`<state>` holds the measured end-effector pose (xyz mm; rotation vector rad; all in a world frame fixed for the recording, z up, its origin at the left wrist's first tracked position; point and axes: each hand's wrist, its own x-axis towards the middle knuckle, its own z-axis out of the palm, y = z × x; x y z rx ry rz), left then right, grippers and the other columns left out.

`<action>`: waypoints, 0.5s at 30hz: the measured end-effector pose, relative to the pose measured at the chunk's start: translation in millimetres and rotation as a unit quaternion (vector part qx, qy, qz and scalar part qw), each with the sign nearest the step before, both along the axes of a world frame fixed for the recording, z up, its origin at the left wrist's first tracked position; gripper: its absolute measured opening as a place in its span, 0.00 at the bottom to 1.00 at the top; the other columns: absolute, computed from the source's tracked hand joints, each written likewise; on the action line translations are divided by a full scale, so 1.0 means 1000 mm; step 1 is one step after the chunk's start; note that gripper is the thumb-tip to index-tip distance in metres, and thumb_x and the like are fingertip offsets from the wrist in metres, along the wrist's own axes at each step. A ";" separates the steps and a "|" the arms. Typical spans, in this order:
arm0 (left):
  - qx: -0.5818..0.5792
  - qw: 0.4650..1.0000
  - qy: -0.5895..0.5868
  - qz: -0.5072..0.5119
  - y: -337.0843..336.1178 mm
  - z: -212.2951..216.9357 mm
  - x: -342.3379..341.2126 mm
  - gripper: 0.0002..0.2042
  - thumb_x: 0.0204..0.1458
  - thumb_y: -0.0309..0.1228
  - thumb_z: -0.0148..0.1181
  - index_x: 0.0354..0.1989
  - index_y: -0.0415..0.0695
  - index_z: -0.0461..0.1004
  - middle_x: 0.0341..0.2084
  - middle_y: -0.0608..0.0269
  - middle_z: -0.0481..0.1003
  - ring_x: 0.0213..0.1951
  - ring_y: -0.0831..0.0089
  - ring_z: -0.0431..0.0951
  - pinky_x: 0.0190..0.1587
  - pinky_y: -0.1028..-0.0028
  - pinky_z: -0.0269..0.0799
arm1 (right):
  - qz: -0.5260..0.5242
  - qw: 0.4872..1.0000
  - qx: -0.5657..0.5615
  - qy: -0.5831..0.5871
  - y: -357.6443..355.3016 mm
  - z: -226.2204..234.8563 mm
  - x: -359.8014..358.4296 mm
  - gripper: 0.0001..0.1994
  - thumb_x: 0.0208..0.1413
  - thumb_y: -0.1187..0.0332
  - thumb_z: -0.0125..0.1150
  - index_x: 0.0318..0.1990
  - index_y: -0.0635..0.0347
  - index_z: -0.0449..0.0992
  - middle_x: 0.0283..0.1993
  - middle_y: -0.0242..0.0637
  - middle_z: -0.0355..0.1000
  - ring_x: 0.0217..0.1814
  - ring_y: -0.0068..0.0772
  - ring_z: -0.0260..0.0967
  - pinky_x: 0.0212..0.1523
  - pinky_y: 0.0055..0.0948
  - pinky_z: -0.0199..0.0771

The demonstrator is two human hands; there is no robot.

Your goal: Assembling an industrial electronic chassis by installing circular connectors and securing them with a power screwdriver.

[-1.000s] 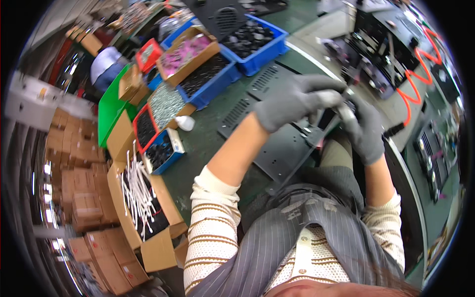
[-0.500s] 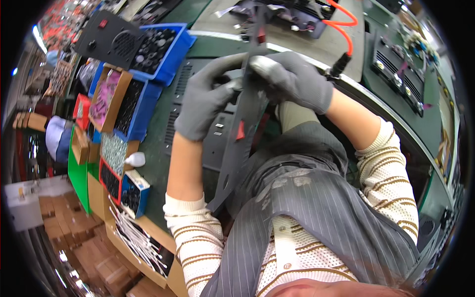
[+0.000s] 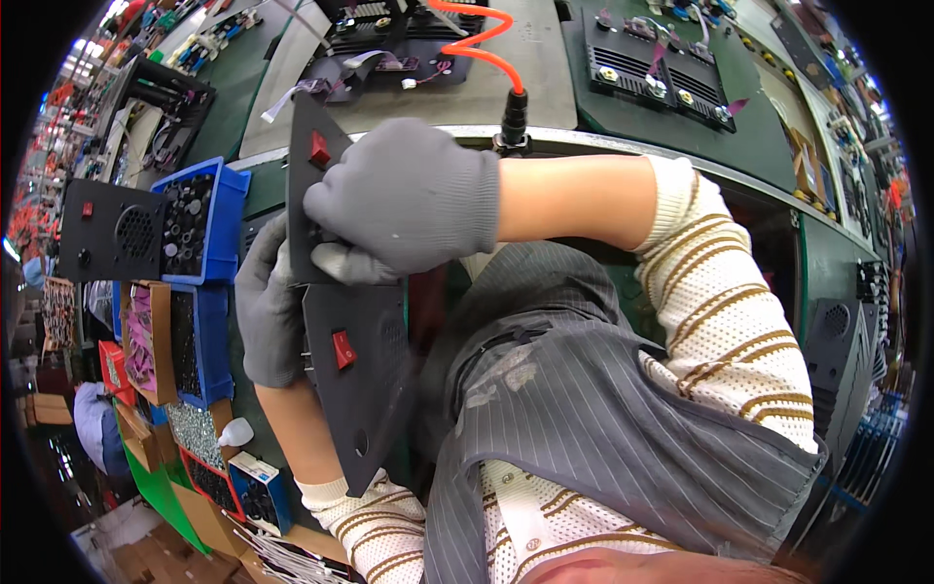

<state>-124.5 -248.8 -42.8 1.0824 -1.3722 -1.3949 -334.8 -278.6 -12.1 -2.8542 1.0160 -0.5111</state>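
Observation:
Two dark grey panels, or two parts of one, stand in front of me. The upper panel bears a red rocker switch; the lower panel has another red rocker switch and a round hole. My left hand, gloved in grey, grips the panels along their left edge, its fingers partly behind them. Across the upper panel reaches my gloved right hand. Its fingers and thumb are closed against the face below the switch, and whatever lies between them is hidden.
Left stand a blue bin of black round parts with another panel on it, and a carton of pink pieces. A coiled orange hose hangs ahead. Housings with wiring lie at the far right.
My view has swung, shifting the bins left. The panels have turned from edge-on to show their faces. My right hand has crossed leftward over the upper panel; my left hand sits lower beside it.

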 end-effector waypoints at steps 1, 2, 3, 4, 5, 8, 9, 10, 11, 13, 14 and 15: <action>0.001 1.000 -0.004 0.010 0.000 0.001 0.000 0.22 0.54 0.37 0.58 0.52 0.33 0.69 0.44 0.58 0.74 0.45 0.74 0.73 0.49 0.75 0.68 | 0.010 1.000 0.001 -0.004 0.000 0.000 -0.001 0.20 0.51 0.50 0.52 0.27 0.61 0.71 0.24 0.43 0.71 0.27 0.44 0.73 0.24 0.40 0.71; 0.000 1.000 -0.001 -0.001 0.000 0.000 -0.001 0.22 0.54 0.37 0.58 0.52 0.33 0.69 0.44 0.58 0.73 0.45 0.74 0.73 0.49 0.75 0.68 | 0.010 1.000 -0.013 -0.009 0.000 -0.001 -0.003 0.20 0.51 0.50 0.52 0.26 0.61 0.71 0.24 0.43 0.71 0.27 0.44 0.73 0.24 0.40 0.71; -0.001 1.000 0.001 -0.012 0.000 -0.001 -0.002 0.22 0.54 0.37 0.58 0.52 0.33 0.69 0.45 0.58 0.73 0.45 0.75 0.73 0.49 0.75 0.68 | 0.011 0.999 -0.027 -0.015 -0.001 -0.003 -0.002 0.20 0.51 0.50 0.52 0.26 0.61 0.71 0.23 0.43 0.71 0.27 0.45 0.73 0.25 0.40 0.71; 0.002 1.000 -0.027 0.011 -0.001 0.000 -0.002 0.22 0.55 0.37 0.58 0.52 0.33 0.69 0.44 0.59 0.74 0.44 0.75 0.73 0.47 0.77 0.69 | 0.005 0.998 -0.035 -0.046 -0.004 -0.008 0.002 0.19 0.48 0.51 0.55 0.24 0.60 0.71 0.23 0.42 0.71 0.27 0.45 0.72 0.26 0.40 0.71; 0.004 0.999 -0.029 0.020 -0.001 -0.001 -0.003 0.22 0.55 0.37 0.58 0.52 0.33 0.69 0.44 0.59 0.74 0.44 0.75 0.73 0.47 0.77 0.69 | 0.014 0.998 -0.032 -0.048 -0.005 -0.012 0.003 0.19 0.48 0.51 0.55 0.24 0.60 0.71 0.23 0.42 0.71 0.27 0.45 0.72 0.26 0.40 0.71; -0.002 0.999 -0.020 0.029 0.000 -0.001 -0.007 0.21 0.56 0.38 0.58 0.52 0.34 0.70 0.42 0.60 0.75 0.41 0.76 0.74 0.44 0.78 0.70 | -0.024 0.980 0.065 -0.184 -0.004 -0.023 0.006 0.17 0.44 0.54 0.59 0.29 0.61 0.75 0.24 0.45 0.71 0.27 0.45 0.72 0.28 0.39 0.70; 0.001 0.999 -0.023 0.035 0.001 -0.001 -0.008 0.21 0.56 0.38 0.58 0.52 0.34 0.70 0.42 0.60 0.75 0.41 0.76 0.74 0.44 0.78 0.70 | -0.018 0.980 0.069 -0.186 -0.002 -0.025 0.007 0.17 0.44 0.54 0.59 0.29 0.61 0.75 0.24 0.45 0.71 0.27 0.45 0.72 0.28 0.39 0.70; 0.012 0.999 -0.014 0.043 0.002 -0.001 -0.010 0.22 0.56 0.38 0.58 0.52 0.34 0.70 0.42 0.60 0.75 0.40 0.77 0.75 0.43 0.79 0.70 | -0.040 0.964 0.137 -0.224 -0.001 -0.026 0.008 0.17 0.44 0.54 0.59 0.31 0.62 0.76 0.24 0.47 0.71 0.27 0.45 0.72 0.29 0.37 0.70; 0.023 0.999 -0.006 0.048 0.002 -0.001 -0.010 0.22 0.55 0.38 0.59 0.52 0.34 0.70 0.42 0.60 0.75 0.40 0.77 0.75 0.43 0.79 0.70 | -0.064 0.942 0.203 -0.260 0.000 -0.028 0.010 0.18 0.45 0.54 0.59 0.33 0.62 0.77 0.25 0.48 0.71 0.27 0.44 0.72 0.29 0.36 0.70; 0.020 0.998 -0.023 0.058 0.004 0.001 -0.010 0.21 0.56 0.38 0.59 0.51 0.34 0.71 0.40 0.60 0.75 0.39 0.78 0.74 0.41 0.80 0.70 | -0.066 0.941 0.202 -0.263 -0.001 -0.030 0.010 0.20 0.46 0.53 0.59 0.36 0.63 0.77 0.25 0.45 0.72 0.27 0.42 0.72 0.31 0.33 0.71; 0.014 0.997 -0.035 0.069 0.006 0.003 -0.009 0.21 0.56 0.38 0.58 0.51 0.35 0.71 0.38 0.61 0.75 0.37 0.79 0.74 0.38 0.81 0.70 | -0.059 0.938 0.225 -0.256 -0.002 -0.027 0.011 0.20 0.47 0.53 0.59 0.36 0.64 0.77 0.25 0.45 0.73 0.28 0.41 0.72 0.32 0.33 0.71; 0.008 0.996 -0.048 0.081 0.007 0.005 -0.008 0.20 0.56 0.38 0.58 0.51 0.35 0.71 0.37 0.62 0.76 0.36 0.79 0.74 0.36 0.81 0.70 | -0.051 0.935 0.248 -0.247 -0.001 -0.022 0.011 0.21 0.48 0.52 0.59 0.37 0.65 0.77 0.25 0.44 0.73 0.29 0.41 0.73 0.33 0.34 0.71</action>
